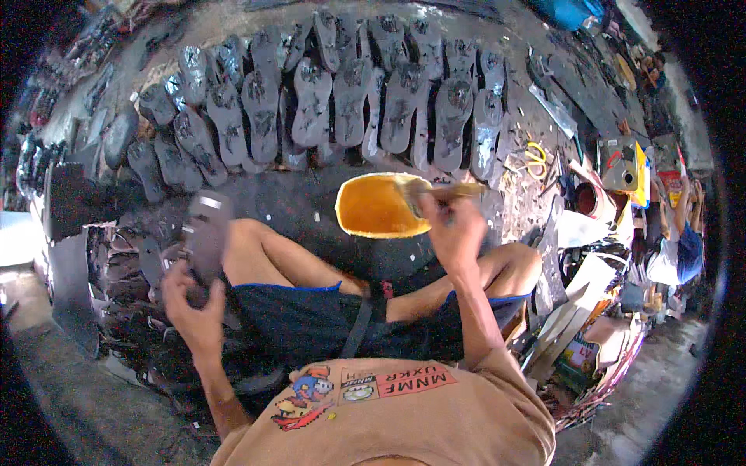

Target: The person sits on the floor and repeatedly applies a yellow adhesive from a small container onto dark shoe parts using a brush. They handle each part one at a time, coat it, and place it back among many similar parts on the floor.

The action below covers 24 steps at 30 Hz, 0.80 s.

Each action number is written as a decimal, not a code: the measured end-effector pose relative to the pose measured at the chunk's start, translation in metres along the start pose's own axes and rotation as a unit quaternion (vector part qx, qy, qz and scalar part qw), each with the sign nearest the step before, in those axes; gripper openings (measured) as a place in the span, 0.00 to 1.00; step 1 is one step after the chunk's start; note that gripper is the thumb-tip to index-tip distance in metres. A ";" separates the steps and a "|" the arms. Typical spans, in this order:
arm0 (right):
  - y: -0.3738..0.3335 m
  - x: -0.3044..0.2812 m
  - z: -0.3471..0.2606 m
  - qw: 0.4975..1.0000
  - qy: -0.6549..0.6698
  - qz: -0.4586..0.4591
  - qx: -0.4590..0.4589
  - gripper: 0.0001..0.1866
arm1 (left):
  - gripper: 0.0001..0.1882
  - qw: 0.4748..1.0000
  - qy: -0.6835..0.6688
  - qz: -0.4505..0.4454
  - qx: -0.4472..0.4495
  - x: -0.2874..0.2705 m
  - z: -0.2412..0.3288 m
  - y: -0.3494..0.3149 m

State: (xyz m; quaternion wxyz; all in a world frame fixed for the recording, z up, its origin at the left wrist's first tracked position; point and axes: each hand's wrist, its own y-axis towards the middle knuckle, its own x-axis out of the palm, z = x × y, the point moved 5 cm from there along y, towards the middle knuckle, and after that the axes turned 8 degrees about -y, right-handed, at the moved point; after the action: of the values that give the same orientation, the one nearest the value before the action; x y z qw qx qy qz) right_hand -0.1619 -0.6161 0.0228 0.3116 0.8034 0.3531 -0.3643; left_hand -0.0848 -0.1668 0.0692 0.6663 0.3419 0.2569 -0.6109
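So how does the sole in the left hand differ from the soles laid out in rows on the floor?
The sole in the left hand is lifted off the floor, while the rows of soles lie flat on it. The held sole is alone and blurred; the laid-out ones sit side by side, some overlapping, and look glossy. Both are dark grey and sandal-shaped. The right hand holds a brush over the yellow glue container.

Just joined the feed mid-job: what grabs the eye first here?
The yellow glue bowl on the floor ahead of the knees stands out, with the right hand dipping a brush over its rim. Beyond it, rows of dark soles fan across the floor. At left, the left hand holds up one dark sole.
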 end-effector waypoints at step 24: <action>0.035 -0.026 -0.088 0.922 0.364 0.122 0.049 0.14 | 0.29 0.559 -0.776 -0.260 -0.134 0.143 0.128 -0.067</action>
State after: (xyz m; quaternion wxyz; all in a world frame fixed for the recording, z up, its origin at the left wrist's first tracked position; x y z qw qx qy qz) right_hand -0.1144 -0.5779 0.1004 0.1637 0.9320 0.3226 -0.0228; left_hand -0.1428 -0.3580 0.0318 0.4582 -0.4391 -0.2031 -0.7456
